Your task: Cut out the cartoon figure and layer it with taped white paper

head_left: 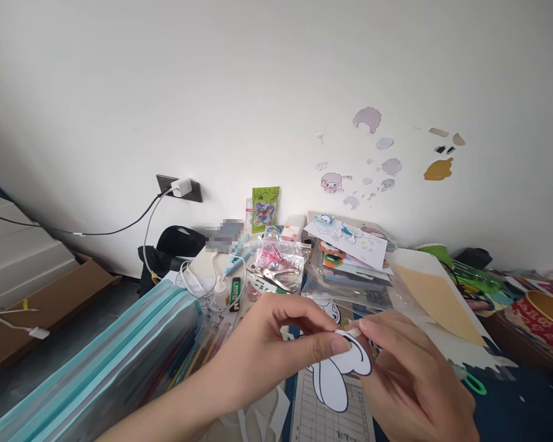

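Observation:
A white paper cutout (330, 385) with thick black outlines and rounded lobes is held up over the table. My left hand (276, 350) pinches its upper edge between thumb and fingers. At the same edge, my right hand (408, 368) has its fingertips closed on the paper. A small pale bit (352, 331) shows by the right fingertips; whether it belongs to the cutout I cannot tell. Below the cutout lies a sheet with a printed grid (322, 414). Another black-outlined drawing (329, 309) is partly hidden behind my hands.
A turquoise-edged clear pouch (120, 362) with pens stands at left. Toward the wall are clear bags (276, 261), stacked paper pieces (350, 242) and a green packet (265, 209). Green-handled scissors (474, 383) and a red tub (539, 325) lie right. Paper scraps (276, 411) are in front.

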{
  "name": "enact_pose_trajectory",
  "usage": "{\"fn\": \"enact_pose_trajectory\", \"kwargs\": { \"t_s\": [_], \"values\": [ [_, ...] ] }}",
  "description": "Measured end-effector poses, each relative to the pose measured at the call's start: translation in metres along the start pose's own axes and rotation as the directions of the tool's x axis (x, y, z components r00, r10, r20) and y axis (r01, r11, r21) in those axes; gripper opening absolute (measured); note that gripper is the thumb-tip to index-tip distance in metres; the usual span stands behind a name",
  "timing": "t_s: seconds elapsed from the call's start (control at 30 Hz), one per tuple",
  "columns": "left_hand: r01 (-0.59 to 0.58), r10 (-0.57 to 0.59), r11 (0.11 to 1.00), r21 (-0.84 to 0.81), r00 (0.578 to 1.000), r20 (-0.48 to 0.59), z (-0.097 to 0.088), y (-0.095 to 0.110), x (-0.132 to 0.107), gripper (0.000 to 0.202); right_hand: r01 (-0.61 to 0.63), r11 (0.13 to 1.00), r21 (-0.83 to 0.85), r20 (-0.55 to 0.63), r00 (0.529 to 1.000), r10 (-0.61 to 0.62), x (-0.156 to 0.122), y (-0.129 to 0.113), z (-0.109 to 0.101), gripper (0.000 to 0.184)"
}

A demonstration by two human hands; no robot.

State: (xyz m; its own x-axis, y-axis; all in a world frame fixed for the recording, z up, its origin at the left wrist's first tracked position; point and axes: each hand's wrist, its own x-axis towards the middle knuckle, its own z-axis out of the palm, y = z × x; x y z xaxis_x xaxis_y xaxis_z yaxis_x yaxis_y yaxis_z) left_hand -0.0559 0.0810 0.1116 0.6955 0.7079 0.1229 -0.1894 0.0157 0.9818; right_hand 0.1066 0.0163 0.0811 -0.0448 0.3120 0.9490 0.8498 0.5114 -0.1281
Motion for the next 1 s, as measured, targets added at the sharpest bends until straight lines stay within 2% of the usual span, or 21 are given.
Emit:
{"fn": "enact_pose_trajectory", "kwargs": {
  "t_s": [0.1,0.23,0.4,0.53,0.6,0.7,0.77,0.87,0.93,1.0],
  "values": [
    [0.022,-0.022,1.0,0.0,1.0,0.005,-0.001,0.0,0.0,0.005,0.045,0.997,0.056,0.057,0.997,-0.048,0.003,-0.002,-0.003,0.05],
    [0.018,-0.017,0.999,0.033,0.999,-0.029,-0.002,0.002,-0.001,0.008,0.131,0.991,-0.013,0.098,0.987,-0.129,0.003,-0.003,-0.006,0.038],
    [0.004,0.0,0.998,0.062,0.997,-0.079,-0.002,0.005,-0.003,0.007,0.148,0.989,-0.027,0.11,0.983,-0.145,0.005,-0.004,-0.008,0.031],
    [0.006,-0.005,1.0,0.018,0.998,-0.056,-0.003,0.009,-0.004,0.008,0.085,0.996,0.012,0.11,0.99,-0.085,0.005,-0.004,-0.004,0.039],
    [0.046,-0.046,0.999,-0.011,0.999,-0.018,-0.004,0.009,-0.004,0.011,0.029,0.998,0.055,0.052,0.998,-0.032,0.002,-0.003,0.001,0.044],
    [0.126,-0.123,0.989,-0.071,0.991,0.054,-0.006,0.007,-0.002,0.018,-0.121,0.973,0.196,0.028,0.993,0.117,-0.001,-0.003,0.007,0.048],
    [0.15,-0.14,0.982,-0.114,0.986,0.092,-0.007,0.006,-0.001,0.022,-0.241,0.927,0.286,0.132,0.969,0.211,0.003,-0.003,0.006,0.045],
    [0.144,-0.127,0.98,-0.139,0.984,0.127,-0.008,0.003,0.0,0.022,-0.402,0.855,0.327,0.337,0.895,0.292,0.012,0.001,-0.008,0.033],
    [0.131,-0.112,0.984,-0.123,0.982,0.15,-0.007,0.001,0.001,0.017,-0.51,0.825,0.243,0.393,0.83,0.397,0.011,0.007,-0.028,0.023],
    [0.115,-0.094,0.988,-0.105,0.977,0.189,-0.006,-0.001,0.003,0.013,-0.618,0.785,0.041,0.364,0.741,0.564,-0.005,0.013,-0.054,0.014]
  ]
}}
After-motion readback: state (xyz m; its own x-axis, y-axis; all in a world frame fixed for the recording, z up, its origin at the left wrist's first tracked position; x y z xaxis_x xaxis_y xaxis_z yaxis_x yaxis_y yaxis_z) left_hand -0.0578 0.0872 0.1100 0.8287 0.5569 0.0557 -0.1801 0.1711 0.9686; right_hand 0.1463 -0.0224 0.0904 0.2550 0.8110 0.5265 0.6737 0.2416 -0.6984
